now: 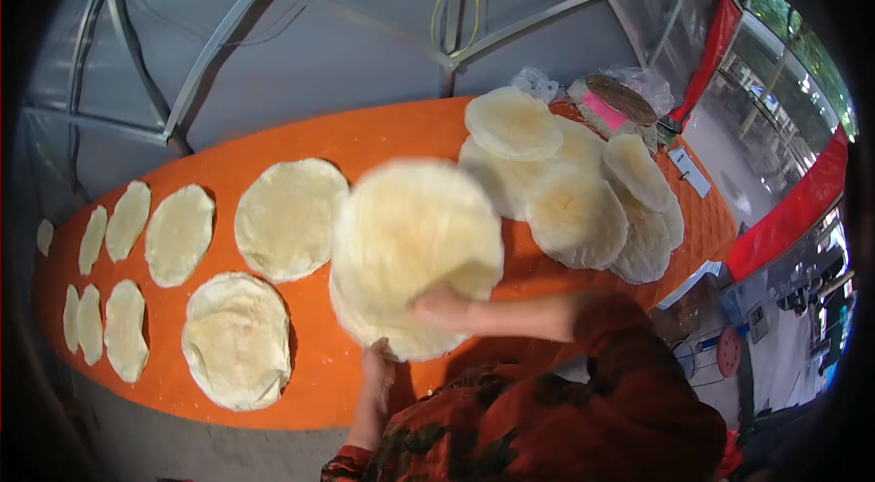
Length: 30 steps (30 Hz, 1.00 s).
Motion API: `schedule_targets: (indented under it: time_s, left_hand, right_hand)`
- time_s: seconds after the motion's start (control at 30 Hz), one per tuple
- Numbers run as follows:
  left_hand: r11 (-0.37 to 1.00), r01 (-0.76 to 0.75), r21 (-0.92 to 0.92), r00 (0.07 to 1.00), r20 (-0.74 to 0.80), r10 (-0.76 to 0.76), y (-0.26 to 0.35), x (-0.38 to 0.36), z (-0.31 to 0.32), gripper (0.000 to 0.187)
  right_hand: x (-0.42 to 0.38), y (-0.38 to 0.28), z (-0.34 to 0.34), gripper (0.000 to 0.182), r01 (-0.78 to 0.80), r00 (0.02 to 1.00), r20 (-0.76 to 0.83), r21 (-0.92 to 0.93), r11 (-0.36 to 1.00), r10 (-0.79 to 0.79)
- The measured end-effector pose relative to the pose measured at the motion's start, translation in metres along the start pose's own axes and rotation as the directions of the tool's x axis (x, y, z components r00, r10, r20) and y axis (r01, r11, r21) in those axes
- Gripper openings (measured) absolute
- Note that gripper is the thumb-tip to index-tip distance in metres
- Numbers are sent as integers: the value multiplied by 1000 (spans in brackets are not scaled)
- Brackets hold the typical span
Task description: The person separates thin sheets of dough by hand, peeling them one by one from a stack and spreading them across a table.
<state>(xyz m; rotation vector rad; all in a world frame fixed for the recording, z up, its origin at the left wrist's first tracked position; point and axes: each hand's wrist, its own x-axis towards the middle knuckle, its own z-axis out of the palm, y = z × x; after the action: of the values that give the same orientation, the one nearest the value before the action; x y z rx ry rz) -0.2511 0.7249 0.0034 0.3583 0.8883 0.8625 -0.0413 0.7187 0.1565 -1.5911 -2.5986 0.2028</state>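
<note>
In front of me is a large round flatbread [415,227], blurred by motion, lying over another pale flatbread [357,318] whose rim shows below it. My right hand [442,309] is closed at the near edge of the upper flatbread, which curls up beside the fingers. Its fingertips are partly hidden and smeared. My left hand [375,368] pinches the near left edge of the lower flatbread. To the left, a puffed, wrinkled flatbread [237,341] and a smoother flatbread [290,220] rest flat on the orange cloth.
The long table has an orange cover [319,395]. Smaller-looking flatbreads [180,234] lie in two rows at left. Overlapping flatbreads [574,213] pile up at right. Behind them sit a dark round mat [620,97] and plastic bags [536,84]. A metal-framed wall [355,45] stands beyond.
</note>
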Motion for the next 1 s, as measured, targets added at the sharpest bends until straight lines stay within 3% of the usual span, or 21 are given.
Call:
schedule_targets:
  time_s: [0.07,0.1,0.17,0.23,0.3,0.33,0.43,0.5,0.57,0.63,0.7,0.77,0.83,0.87,0.9,0.97,1.0]
  left_hand:
    - [999,18,-29,1000,4,-18,-6,6,-7,30]
    - [998,40,-38,999,-2,-40,-11,16,-23,33]
    - [997,51,-50,998,-18,-52,-16,26,-31,36]
    - [998,33,-57,998,-45,-36,-15,20,-26,37]
    - [1000,12,-26,995,-96,-15,-5,12,-3,33]
    - [1000,24,-3,991,-133,-24,-6,12,-5,32]
    - [998,-22,-62,991,-136,14,-27,29,-42,30]
    - [1000,-13,-26,992,-126,10,-33,38,-55,32]
    - [999,-37,-23,984,-178,32,-28,28,-40,33]
    - [998,-46,-51,971,-238,33,-19,14,-18,40]
    - [998,-54,-13,961,-273,48,-29,23,-34,42]
    - [997,-73,29,938,-337,78,-25,16,-22,37]
    - [995,27,100,932,-362,12,-23,13,-29,30]
    - [988,82,134,926,-377,-26,-21,9,-34,27]
    - [990,46,130,936,-353,3,-20,7,-36,24]
    - [994,-14,111,953,-299,47,-23,5,-36,20]
    - [996,-9,84,954,-297,34,-23,2,-34,17]
  right_hand:
    - [-10,-20,28,19,78,982,163,103,992,-94]
    - [-2,-16,26,18,95,995,-22,153,984,-93]
    - [18,-10,19,18,167,921,-385,239,957,-64]
    - [40,2,-98,17,-35,999,6,228,973,35]
    - [72,57,-132,15,11,957,-275,333,943,86]
    - [84,80,-166,12,-122,941,-216,506,854,262]
    - [98,172,-209,12,9,845,-291,847,532,448]
    - [98,234,-211,22,173,780,-290,952,254,554]
    - [89,278,-207,29,234,701,-249,966,114,669]
    - [87,338,-171,28,378,629,-258,926,2,734]
    - [79,398,-114,32,334,488,-171,943,-2,856]
    - [68,466,-15,40,321,384,-92,946,-39,919]
    - [40,453,22,25,147,252,231,951,-273,940]
    - [28,457,55,22,157,239,283,933,-324,929]
    - [21,458,86,19,168,223,332,913,-372,916]
    - [2,391,81,15,258,222,114,951,-171,968]
    - [-9,357,74,12,194,309,132,961,-199,942]
